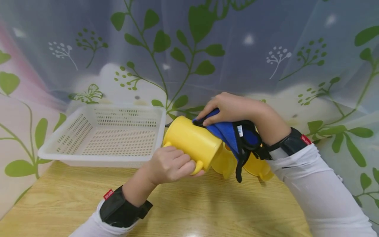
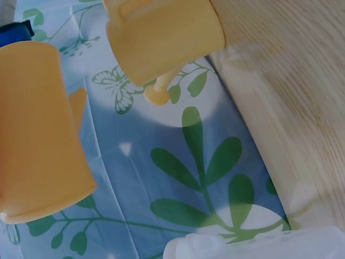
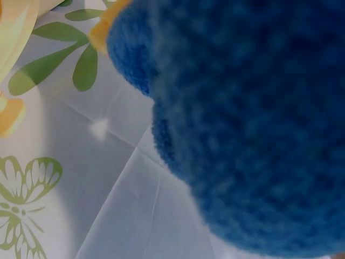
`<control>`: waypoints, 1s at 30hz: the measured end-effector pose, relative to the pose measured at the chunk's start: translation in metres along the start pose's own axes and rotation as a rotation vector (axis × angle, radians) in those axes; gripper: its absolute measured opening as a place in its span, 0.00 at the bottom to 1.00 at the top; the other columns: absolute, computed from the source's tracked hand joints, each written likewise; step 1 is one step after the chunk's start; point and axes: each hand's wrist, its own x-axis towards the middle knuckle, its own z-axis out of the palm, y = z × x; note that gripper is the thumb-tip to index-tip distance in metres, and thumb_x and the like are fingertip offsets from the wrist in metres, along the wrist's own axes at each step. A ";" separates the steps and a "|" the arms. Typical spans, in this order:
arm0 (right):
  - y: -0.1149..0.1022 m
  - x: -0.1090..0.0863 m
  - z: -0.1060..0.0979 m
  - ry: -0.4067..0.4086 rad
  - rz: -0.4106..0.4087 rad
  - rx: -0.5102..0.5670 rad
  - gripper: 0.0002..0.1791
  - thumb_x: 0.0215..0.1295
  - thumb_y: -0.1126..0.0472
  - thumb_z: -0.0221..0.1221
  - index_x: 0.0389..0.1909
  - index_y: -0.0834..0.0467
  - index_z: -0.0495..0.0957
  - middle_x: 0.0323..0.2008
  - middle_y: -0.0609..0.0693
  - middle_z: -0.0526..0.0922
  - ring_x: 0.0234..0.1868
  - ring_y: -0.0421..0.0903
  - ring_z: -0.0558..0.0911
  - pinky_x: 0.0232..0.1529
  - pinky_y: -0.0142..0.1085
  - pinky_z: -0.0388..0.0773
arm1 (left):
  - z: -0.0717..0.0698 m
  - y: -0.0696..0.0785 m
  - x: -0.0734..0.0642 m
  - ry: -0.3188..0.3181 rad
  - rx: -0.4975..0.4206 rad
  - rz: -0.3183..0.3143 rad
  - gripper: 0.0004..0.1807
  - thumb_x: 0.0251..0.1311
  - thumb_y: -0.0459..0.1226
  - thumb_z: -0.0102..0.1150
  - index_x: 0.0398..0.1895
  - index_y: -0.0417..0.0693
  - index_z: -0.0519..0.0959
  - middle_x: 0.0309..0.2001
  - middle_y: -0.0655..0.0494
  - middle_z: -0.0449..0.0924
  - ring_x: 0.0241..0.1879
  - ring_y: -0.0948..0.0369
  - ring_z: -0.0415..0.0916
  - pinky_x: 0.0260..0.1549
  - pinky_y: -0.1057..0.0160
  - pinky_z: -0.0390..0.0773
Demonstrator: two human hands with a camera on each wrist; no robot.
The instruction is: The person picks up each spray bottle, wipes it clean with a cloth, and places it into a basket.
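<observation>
My left hand (image 1: 171,164) grips the handle of a yellow watering can (image 1: 192,140), tipped on its side above the table. In the left wrist view the same watering can (image 2: 43,135) fills the left side, part of its spout (image 2: 78,110) showing behind it. My right hand (image 1: 228,108) holds a blue cloth with black trim (image 1: 222,130) against the can's upper side, thumb and fingers pinching it. Fuzzy blue cloth (image 3: 259,135) covers most of the right wrist view and hides the fingers there.
Two more yellow watering cans stand behind the cloth, one nearer (image 1: 223,161) and one further right (image 1: 257,166). A white slatted basket (image 1: 100,161) sits at the left on the wooden table (image 1: 207,210). A leaf-patterned curtain (image 1: 237,72) hangs along the back.
</observation>
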 end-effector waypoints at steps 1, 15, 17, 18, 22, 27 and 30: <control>-0.002 0.003 -0.001 -0.005 -0.001 -0.002 0.16 0.66 0.54 0.61 0.54 0.48 0.81 0.50 0.48 0.84 0.47 0.44 0.80 0.44 0.39 0.74 | 0.001 0.001 0.000 -0.001 -0.004 -0.001 0.22 0.63 0.47 0.56 0.14 0.53 0.63 0.12 0.65 0.60 0.10 0.70 0.53 0.11 0.75 0.55; -0.010 0.026 -0.004 -0.042 0.025 -0.011 0.17 0.67 0.54 0.60 0.56 0.48 0.80 0.54 0.48 0.83 0.50 0.43 0.80 0.44 0.37 0.72 | 0.001 0.002 0.001 -0.005 -0.018 -0.029 0.22 0.63 0.47 0.55 0.14 0.52 0.64 0.11 0.65 0.60 0.10 0.71 0.53 0.11 0.75 0.55; -0.008 0.022 -0.003 -0.042 0.035 -0.011 0.17 0.67 0.54 0.60 0.56 0.48 0.80 0.54 0.48 0.83 0.47 0.44 0.80 0.43 0.37 0.71 | 0.000 0.000 0.000 -0.003 -0.016 -0.023 0.22 0.63 0.47 0.55 0.14 0.52 0.63 0.11 0.65 0.60 0.10 0.71 0.54 0.11 0.75 0.56; -0.007 0.020 -0.003 -0.041 0.038 -0.010 0.17 0.67 0.54 0.60 0.56 0.48 0.80 0.54 0.48 0.83 0.45 0.44 0.80 0.42 0.37 0.71 | 0.000 -0.001 0.000 -0.001 -0.013 -0.019 0.22 0.63 0.47 0.55 0.14 0.52 0.63 0.11 0.65 0.60 0.10 0.71 0.54 0.11 0.75 0.56; -0.001 0.010 -0.001 -0.035 0.044 -0.004 0.18 0.66 0.53 0.60 0.56 0.49 0.80 0.53 0.48 0.83 0.47 0.45 0.80 0.44 0.38 0.74 | -0.002 -0.003 0.000 0.006 -0.016 -0.012 0.22 0.63 0.47 0.55 0.14 0.52 0.62 0.12 0.65 0.60 0.11 0.71 0.54 0.11 0.75 0.56; 0.008 -0.001 0.004 -0.031 0.037 0.032 0.18 0.67 0.53 0.60 0.56 0.50 0.80 0.54 0.50 0.82 0.57 0.49 0.78 0.55 0.45 0.76 | -0.003 -0.005 -0.002 0.002 -0.011 -0.016 0.22 0.63 0.47 0.56 0.14 0.52 0.63 0.12 0.65 0.61 0.11 0.70 0.55 0.11 0.75 0.56; 0.014 -0.008 0.008 -0.038 0.042 0.061 0.18 0.67 0.53 0.59 0.56 0.51 0.80 0.56 0.51 0.81 0.60 0.51 0.77 0.58 0.47 0.75 | -0.004 -0.005 -0.002 -0.001 -0.001 -0.015 0.22 0.62 0.47 0.56 0.14 0.52 0.62 0.12 0.65 0.62 0.11 0.70 0.55 0.11 0.75 0.57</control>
